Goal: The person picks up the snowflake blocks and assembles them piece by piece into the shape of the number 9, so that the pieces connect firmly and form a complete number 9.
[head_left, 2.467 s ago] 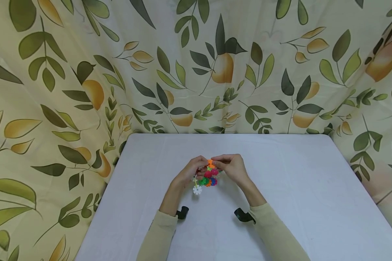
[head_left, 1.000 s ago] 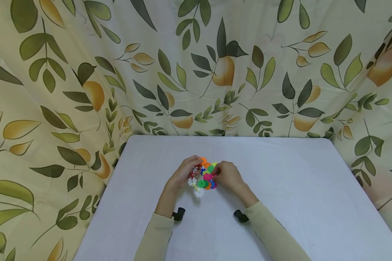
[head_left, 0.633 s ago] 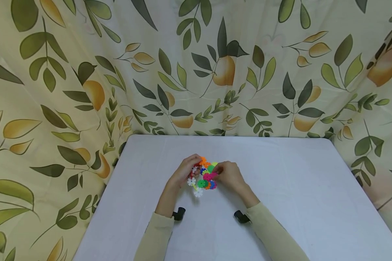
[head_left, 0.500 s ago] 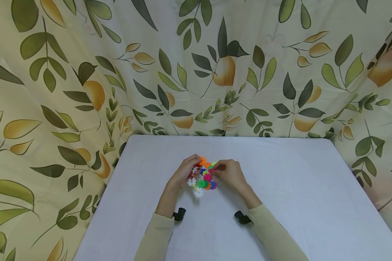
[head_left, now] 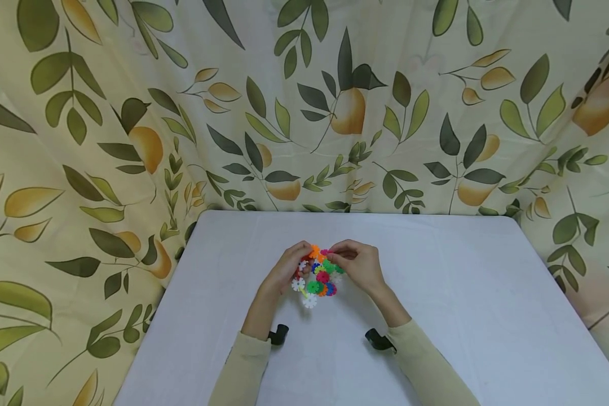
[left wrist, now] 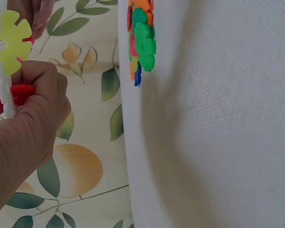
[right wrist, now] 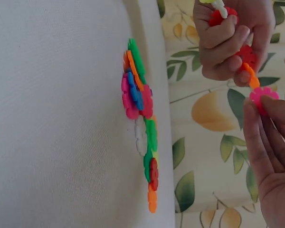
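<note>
My left hand (head_left: 284, 272) grips a chain of interlocking flower-shaped plastic discs, its fingers curled round a red disc (right wrist: 246, 56). From the top of that hand an orange disc (right wrist: 251, 76) sticks out. Thumb and fingertips of my right hand (head_left: 361, 266) pinch a pink disc (right wrist: 265, 96), its rim right at the orange disc's end. At the chain's other end a yellow disc (left wrist: 12, 40) and a white disc (left wrist: 6, 92) show in the left wrist view; in the head view a white disc (head_left: 309, 300) hangs lowest.
Loose flower discs in several colours lie in a small pile on the white-covered table (head_left: 436, 293), among them a green disc (left wrist: 145, 45) and a blue disc (right wrist: 135, 92). A leaf-and-fruit patterned curtain (head_left: 284, 113) surrounds the table's back and sides.
My right hand has picked the pink disc off the pile and brought it up and away from me to the orange disc. The left hand stays nearly still over the last second.
</note>
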A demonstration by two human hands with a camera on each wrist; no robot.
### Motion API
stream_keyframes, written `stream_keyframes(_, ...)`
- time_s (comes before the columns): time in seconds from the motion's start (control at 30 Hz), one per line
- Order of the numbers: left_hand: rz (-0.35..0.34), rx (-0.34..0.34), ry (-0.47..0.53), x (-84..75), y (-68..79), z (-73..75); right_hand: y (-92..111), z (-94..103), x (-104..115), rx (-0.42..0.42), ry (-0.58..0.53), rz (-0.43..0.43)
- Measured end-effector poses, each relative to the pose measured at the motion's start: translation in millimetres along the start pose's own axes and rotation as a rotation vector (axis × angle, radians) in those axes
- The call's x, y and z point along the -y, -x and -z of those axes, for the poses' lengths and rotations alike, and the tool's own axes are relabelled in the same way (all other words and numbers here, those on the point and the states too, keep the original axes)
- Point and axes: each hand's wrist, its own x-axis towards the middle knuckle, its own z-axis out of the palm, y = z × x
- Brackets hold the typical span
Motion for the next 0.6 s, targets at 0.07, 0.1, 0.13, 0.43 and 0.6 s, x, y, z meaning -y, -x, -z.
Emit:
stream_keyframes(0.07,0.003,0.005,0.003,0.8,-0.4,0.2,0,-0.2,0,0.002,-0.007,0.0)
stream_keyframes(0.1,0.002,0.009,0.004,1.1,-0.7,0.2,0,-0.5,0,0.004,-0.002,-0.003)
stream_keyframes(0.13,0.0,0.011,0.006,1.1,-0.8,0.1,0,-0.4,4,0.005,0.001,-0.003)
stream_keyframes(0.43,0.005,0.013,0.004,-0.4,0.8,-1.0,0,-1.3,0,0.0,0.024,0.034)
stream_keyframes(0.6,0.009,0.019,0.018,0.0,0.9,-1.0,0,-0.1,-3,-0.002,0.039,0.065)
